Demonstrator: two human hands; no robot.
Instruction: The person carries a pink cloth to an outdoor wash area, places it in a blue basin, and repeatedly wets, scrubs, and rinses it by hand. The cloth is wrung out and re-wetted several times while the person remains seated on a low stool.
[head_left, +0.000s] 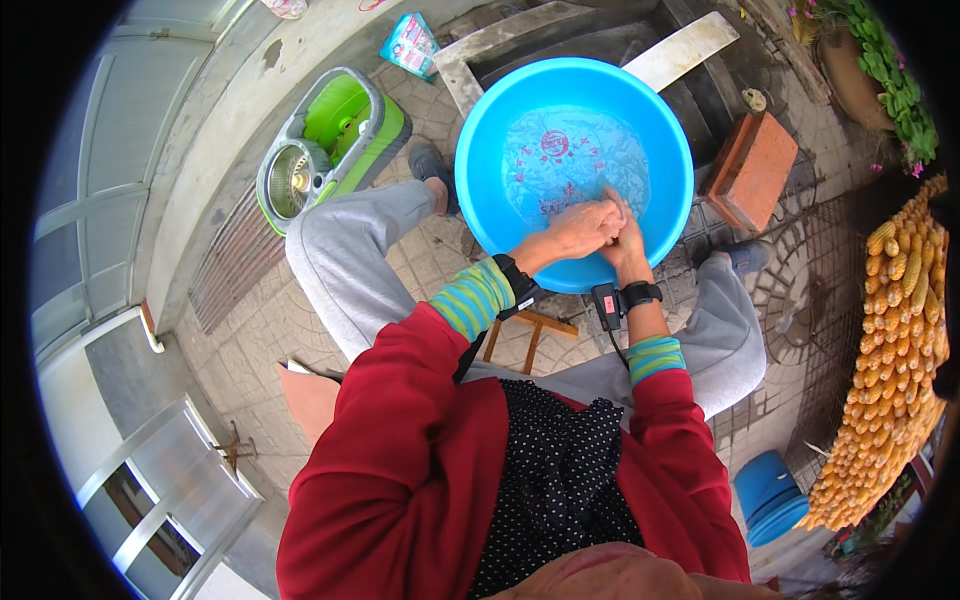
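Observation:
In front of me stands a large round blue plastic basin (474, 161) with rippled water (607, 142) in it. Red printing shows through from its bottom. Over the near side of the basin my two hands meet. My left hand (581, 229) is curled with its fingers against my right hand (628, 238), whose fingers point up and inward. Whether anything small lies between them is hidden. Black straps with small devices sit on both wrists.
A green and grey mop bucket (379, 139) with a spinner stands left, near a detergent pouch (412, 46). Bricks (757, 172) lie right of the basin. A pale slab (686, 49) spans a concrete trough (517, 30). Corn cobs (892, 360) and a blue bucket (769, 491) are at right.

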